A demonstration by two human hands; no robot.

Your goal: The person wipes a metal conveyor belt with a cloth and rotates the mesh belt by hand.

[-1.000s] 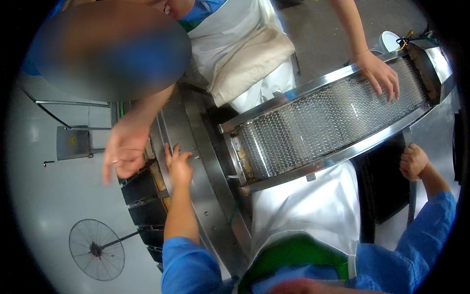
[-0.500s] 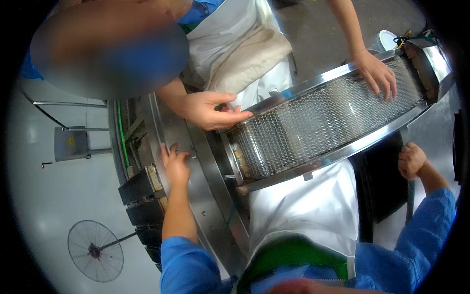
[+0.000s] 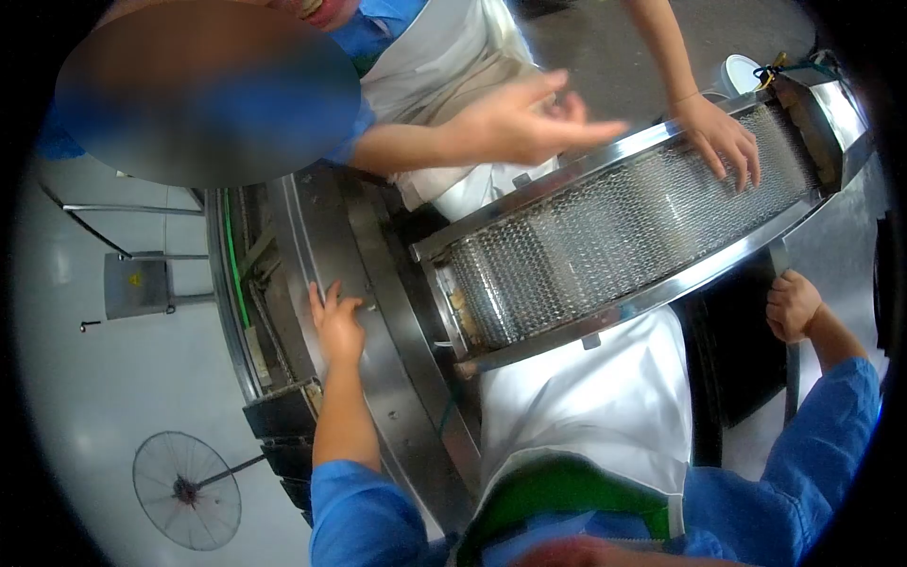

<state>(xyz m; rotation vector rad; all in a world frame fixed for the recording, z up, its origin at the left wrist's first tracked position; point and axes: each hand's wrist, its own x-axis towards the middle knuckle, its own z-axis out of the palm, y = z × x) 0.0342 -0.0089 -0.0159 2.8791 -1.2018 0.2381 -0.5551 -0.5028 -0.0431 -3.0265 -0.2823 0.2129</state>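
A: Far left?
B: Wall box (image 3: 137, 283) with a yellow sign, fan (image 3: 187, 489) lower down. Then black plates (image 3: 279, 420) along the edge of the machine.

A: Left hand?
B: Left hand (image 3: 338, 326) is on the long steel rail (image 3: 383, 397), fingers spread, nothing gripped. Palm contact: can't tell.

A: Middle?
B: Co-worker's near hand (image 3: 529, 123) is in front of their own apron (image 3: 458, 52), fingers extended, blurred. Looks to be above the conveyor's upper edge; can't tell if it touches.

A: Conveyor?
B: Mesh belt (image 3: 576, 255) in a steel side frame (image 3: 699, 276), running on a slant from mid-view to upper right. Its lower left end sits just beside the rail. The wearer's white apron (image 3: 586, 387) shows below it.

A: Right end?
B: Co-worker's other hand (image 3: 720, 137) lies over the mesh, fingers loosely spread. White round tub (image 3: 740, 76) behind.

A: Right hand?
B: Right hand (image 3: 794, 307) is below the frame, fingers curled into a fist at a grey bar (image 3: 792, 378). Can't tell if the bar's inside the grip.
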